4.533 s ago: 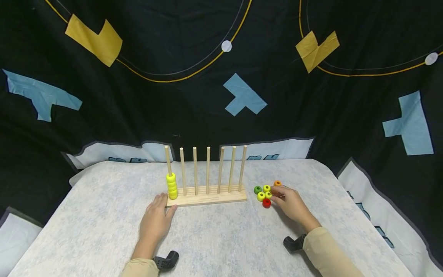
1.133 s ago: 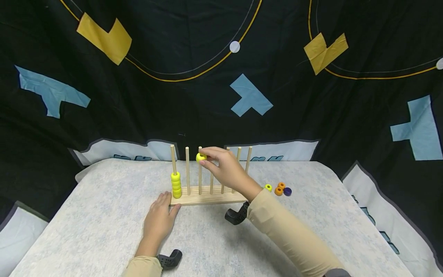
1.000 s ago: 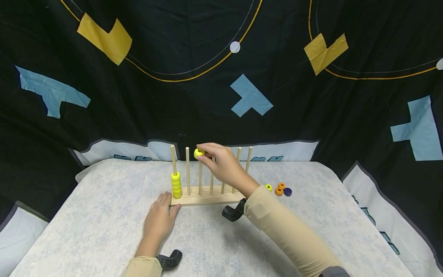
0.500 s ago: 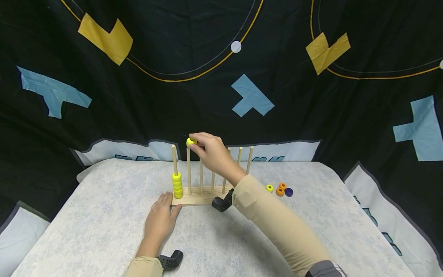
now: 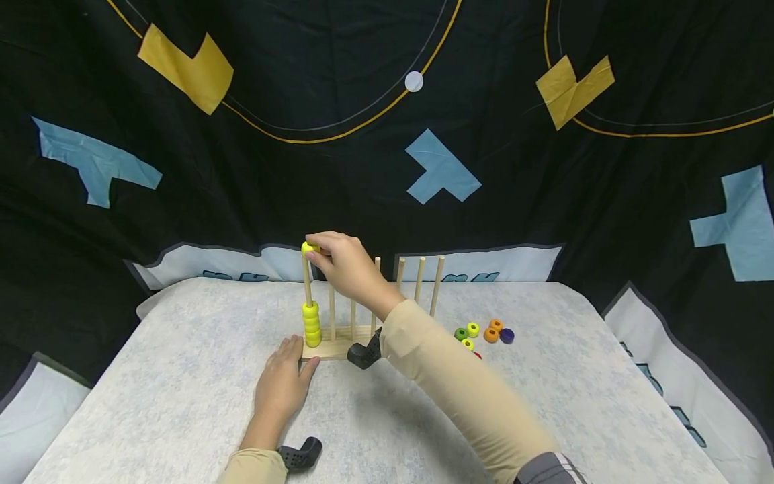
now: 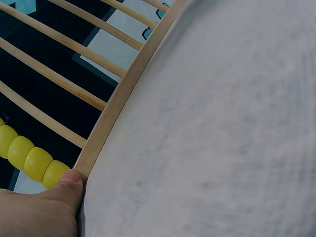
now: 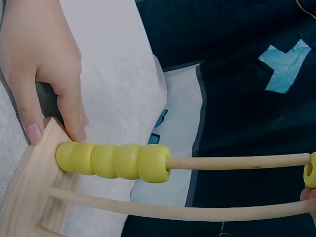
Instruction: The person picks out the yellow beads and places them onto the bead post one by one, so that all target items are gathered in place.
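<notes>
My right hand (image 5: 351, 267) pinches a yellow bead (image 5: 308, 247) between thumb and fingers at the top of the leftmost peg of a wooden peg rack. In the right wrist view that bead (image 7: 311, 170) is at the peg's tip, partly cut off by the frame edge. Several yellow beads (image 5: 311, 326) are stacked at the bottom of the same peg. My left hand (image 5: 279, 386) grips the left end of the rack's base (image 5: 329, 349), its thumb (image 6: 69, 182) on the front edge. The right forearm covers the base's right part. The other visible pegs carry no beads.
Loose beads lie on the table right of the rack: a green bead (image 5: 461, 333), two yellow beads (image 5: 473, 329), two orange beads (image 5: 491, 335) and a purple bead (image 5: 506, 335). A red bead (image 5: 478, 355) shows partly behind the sleeve. A dark cloth (image 5: 363, 202) hangs behind the table.
My right hand has carried the yellow bead from the loose beads leftward and up, past the middle pegs, to the leftmost peg's top. My left hand has stayed on the base.
</notes>
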A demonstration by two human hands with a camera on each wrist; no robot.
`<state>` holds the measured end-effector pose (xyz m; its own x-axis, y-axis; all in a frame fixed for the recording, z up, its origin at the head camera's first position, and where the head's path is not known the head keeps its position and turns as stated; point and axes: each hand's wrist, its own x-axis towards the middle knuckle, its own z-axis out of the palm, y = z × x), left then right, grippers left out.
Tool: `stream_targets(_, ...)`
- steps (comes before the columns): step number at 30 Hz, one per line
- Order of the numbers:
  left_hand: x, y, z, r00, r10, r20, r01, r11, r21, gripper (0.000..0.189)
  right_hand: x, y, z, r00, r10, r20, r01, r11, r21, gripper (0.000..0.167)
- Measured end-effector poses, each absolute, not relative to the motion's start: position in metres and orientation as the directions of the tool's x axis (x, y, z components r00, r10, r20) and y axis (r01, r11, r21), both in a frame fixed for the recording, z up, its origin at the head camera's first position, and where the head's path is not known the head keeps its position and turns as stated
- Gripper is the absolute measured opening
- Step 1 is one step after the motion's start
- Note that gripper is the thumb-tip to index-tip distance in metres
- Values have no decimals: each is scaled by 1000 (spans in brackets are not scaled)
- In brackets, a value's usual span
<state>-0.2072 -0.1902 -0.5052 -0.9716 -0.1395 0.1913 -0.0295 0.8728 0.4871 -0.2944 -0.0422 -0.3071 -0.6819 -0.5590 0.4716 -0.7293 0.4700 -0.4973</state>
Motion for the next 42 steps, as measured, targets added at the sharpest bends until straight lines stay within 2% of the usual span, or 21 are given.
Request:
stream_targets(8,-207,-189,-505,-970,-136,201,-21,873,488,64,-295,-46,-308,-670,-577,467,-740,477,-474,40)
stream_targets(14,-207,-189,-505,-969,-138,203,-21,872,489,64,-294,-48,-308,-638,-621,456,-769,486,-415,39)
stream_targets(22,-208,-189,-506,-971,-138,193,-27,873,487,64,-290,-47,-309,-628,-636,449,-778,528,-340,39)
stream_targets(42,-207,-190,-505,-969,-140,203,-22,870,493,64,-291,-49,-313,-604,-659,448,-796,526,-299,38)
